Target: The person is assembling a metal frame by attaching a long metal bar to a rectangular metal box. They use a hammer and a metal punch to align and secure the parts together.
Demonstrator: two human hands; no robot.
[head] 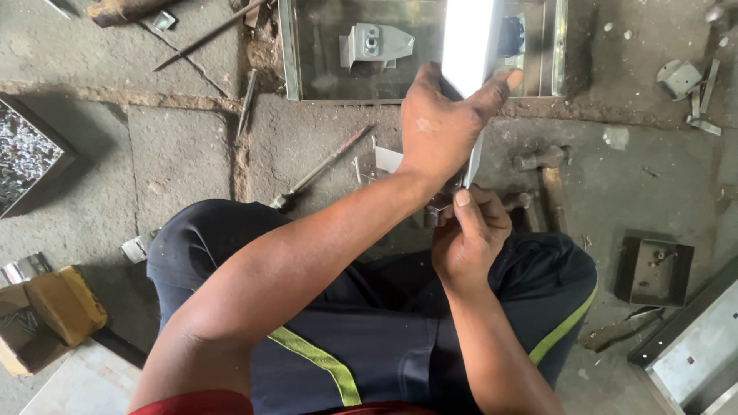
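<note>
Left hand: we see our left hand (442, 127) wrapped over the upper part of a shiny metal strip (467, 46), thumb tip pressing its right edge and fingers closed around the far side, so it is holding the strip.
Right hand: our right hand (469, 234) sits just below the left, fingers curled and thumb laid up against the strip's lower end; it pinches that end, though what else it may hold is hidden.
Strip position: the strip stands between the two hands, above our knees, its top crossing in front of the steel tray (307, 77) on the floor.
Long axis: it runs away from us, from the right hand near the lap up to the left hand and beyond, leaning slightly to the right at the top.
Nearer hand: the right hand is at the near end, the left farther along; the two hands are almost touching.
Floor around: a small bracket (373, 42) lies inside the tray, a thin rod (323, 167) lies left of the hands, and a square metal box (657, 270) sits well apart on the right.
Legs: dark trousers (369, 323) with a yellow-green stripe lie under both forearms.
</note>
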